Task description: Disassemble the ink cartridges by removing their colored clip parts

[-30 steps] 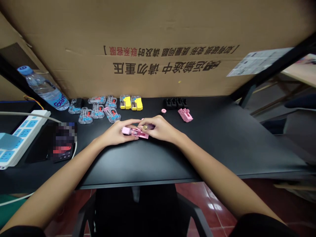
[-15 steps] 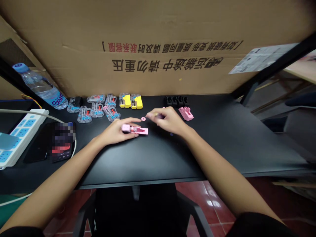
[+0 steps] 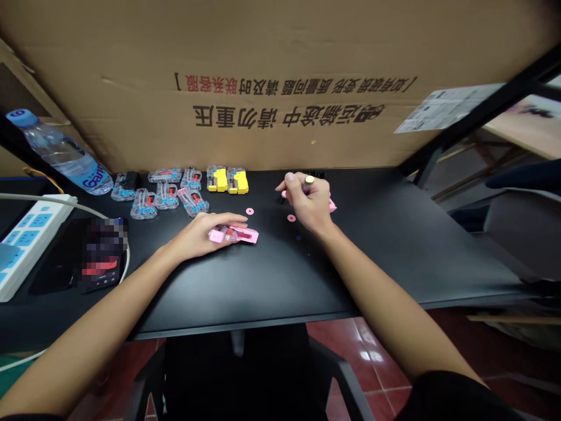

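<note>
A small pink and clear plastic toy part (image 3: 246,235) lies in my left hand (image 3: 204,235), the fingers along its sides. My right hand (image 3: 310,204) is closed around a slim dark tool with a round gold-coloured end (image 3: 309,180); its working tip is hidden. One pink disc with a hole (image 3: 249,211) is on the black table just beyond my left fingertips. Another pink disc (image 3: 291,218) rests beside my right hand, and a pink bit (image 3: 284,193) shows by the fingertips. Behind that hand, a pink plastic piece (image 3: 333,206) is mostly covered.
Several clear toy assemblies (image 3: 166,195) and two yellow ones (image 3: 238,181) stand at the back left. A black part (image 3: 322,174) peeks out behind my right hand. Further left are a water bottle (image 3: 65,152), a power strip (image 3: 37,234) and a phone (image 3: 105,257). Cardboard (image 3: 280,52) walls the back.
My right hand has moved away from the near pink disc, back and to the right, turning so the tool's gold end shows. A second disc has come into view. The left hand keeps its hold.
</note>
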